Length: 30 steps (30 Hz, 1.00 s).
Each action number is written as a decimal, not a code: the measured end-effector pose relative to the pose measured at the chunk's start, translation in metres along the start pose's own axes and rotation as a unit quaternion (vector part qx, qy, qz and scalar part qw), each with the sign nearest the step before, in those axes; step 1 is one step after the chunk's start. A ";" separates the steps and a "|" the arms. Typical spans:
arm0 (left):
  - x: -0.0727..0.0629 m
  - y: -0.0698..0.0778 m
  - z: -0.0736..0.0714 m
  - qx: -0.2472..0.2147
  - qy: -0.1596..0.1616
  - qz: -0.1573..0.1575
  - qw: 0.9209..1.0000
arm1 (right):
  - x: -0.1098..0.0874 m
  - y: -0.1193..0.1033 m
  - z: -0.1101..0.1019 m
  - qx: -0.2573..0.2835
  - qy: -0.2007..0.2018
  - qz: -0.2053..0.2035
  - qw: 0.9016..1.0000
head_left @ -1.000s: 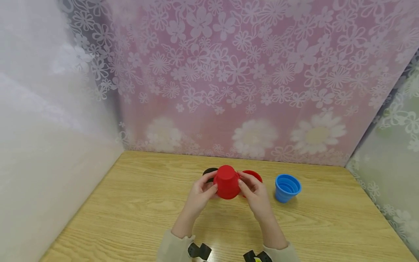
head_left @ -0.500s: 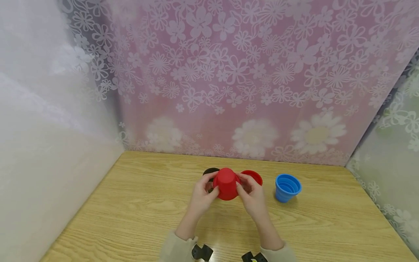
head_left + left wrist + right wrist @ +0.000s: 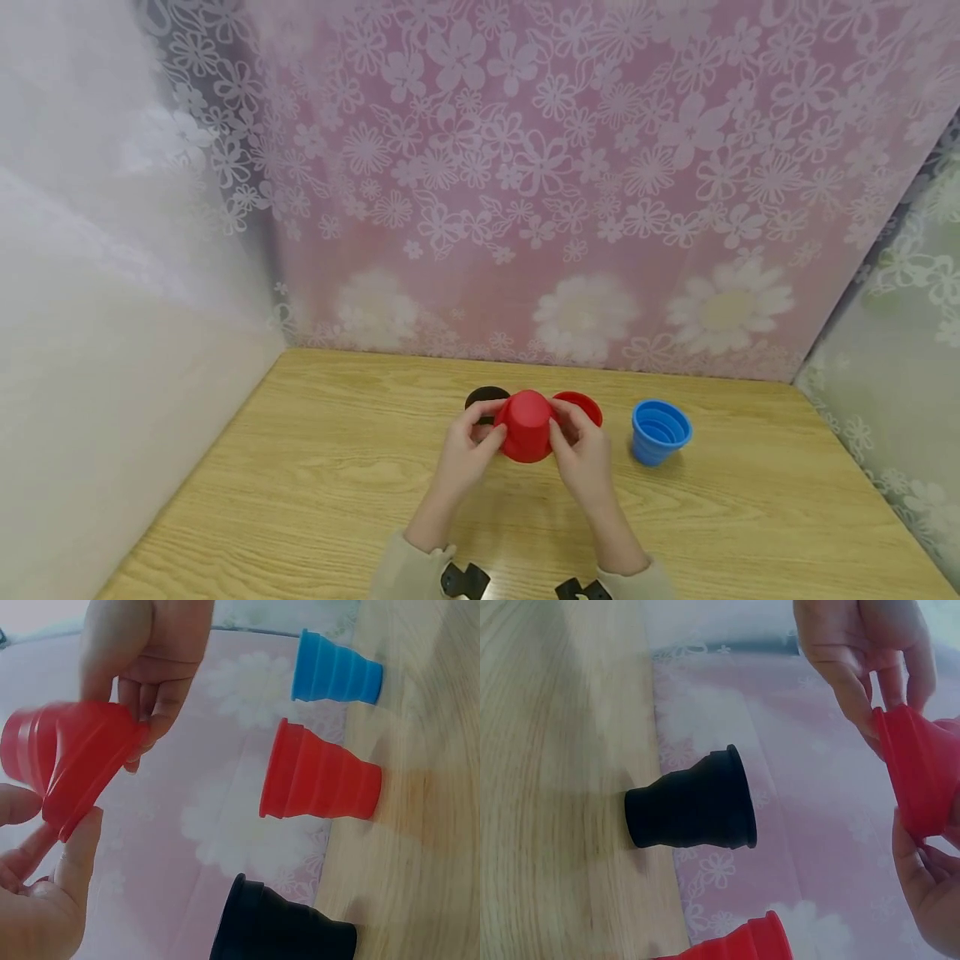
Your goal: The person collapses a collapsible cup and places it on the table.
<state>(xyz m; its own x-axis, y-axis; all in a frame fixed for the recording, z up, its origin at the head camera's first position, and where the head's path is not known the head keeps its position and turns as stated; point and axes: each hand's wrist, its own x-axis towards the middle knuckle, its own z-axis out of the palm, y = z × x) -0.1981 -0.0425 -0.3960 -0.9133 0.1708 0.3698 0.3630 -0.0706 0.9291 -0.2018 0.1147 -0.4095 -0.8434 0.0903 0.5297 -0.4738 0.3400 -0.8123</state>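
Note:
A red collapsible cup (image 3: pixel 528 425) is held up over the table, base upward and wide rim downward, between both hands. My left hand (image 3: pixel 463 450) grips its left side with thumb and fingers; my right hand (image 3: pixel 583 450) grips the opposite side. In the left wrist view the held cup (image 3: pixel 82 761) shows stepped, ridged walls. A second red cup (image 3: pixel 322 776) stands upright on the table behind my right hand, partly hidden in the head view. Behind my left hand stands a black cup (image 3: pixel 694 799) of the same stepped shape, also upright.
Off to the right, a blue collapsible cup (image 3: pixel 658 429) stands upright, apart from the hands. All the standing cups are on a wood-grain table (image 3: pixel 315 483). A pink flowered curtain (image 3: pixel 480 208) rises behind the table, with pale sheeting (image 3: pixel 112 333) along the left side.
The held red cup has moved slightly to the right and toward me, with both hands still gripping it. The standing cups keep their places.

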 end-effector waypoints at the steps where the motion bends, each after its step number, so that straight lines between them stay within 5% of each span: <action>1: 0.001 -0.004 -0.001 -0.019 -0.003 -0.010 1.000 | 0.000 0.001 -0.001 0.006 -0.002 -0.001 1.000; 4: 0.003 -0.013 -0.005 -0.055 -0.002 -0.044 0.997 | 0.001 0.002 -0.003 0.020 -0.013 -0.002 1.000; 13: 0.005 -0.014 -0.009 -0.054 0.002 -0.100 0.994 | 0.002 0.002 -0.005 0.014 -0.054 0.020 0.998; 20: 0.001 0.005 -0.008 -0.036 -0.010 -0.095 0.995 | 0.001 0.000 -0.005 0.015 -0.065 0.040 0.997; 30: 0.001 0.005 -0.010 -0.064 -0.034 -0.097 0.993 | 0.002 -0.001 -0.004 0.026 -0.071 0.033 0.997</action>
<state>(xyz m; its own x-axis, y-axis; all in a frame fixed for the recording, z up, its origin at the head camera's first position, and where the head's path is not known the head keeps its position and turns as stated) -0.1991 -0.0523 -0.3910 -0.9475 0.2597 0.1866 0.1501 -0.1541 0.9766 -0.2018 0.1187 -0.4070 -0.8990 -0.0242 0.4373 -0.4252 0.2875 -0.8582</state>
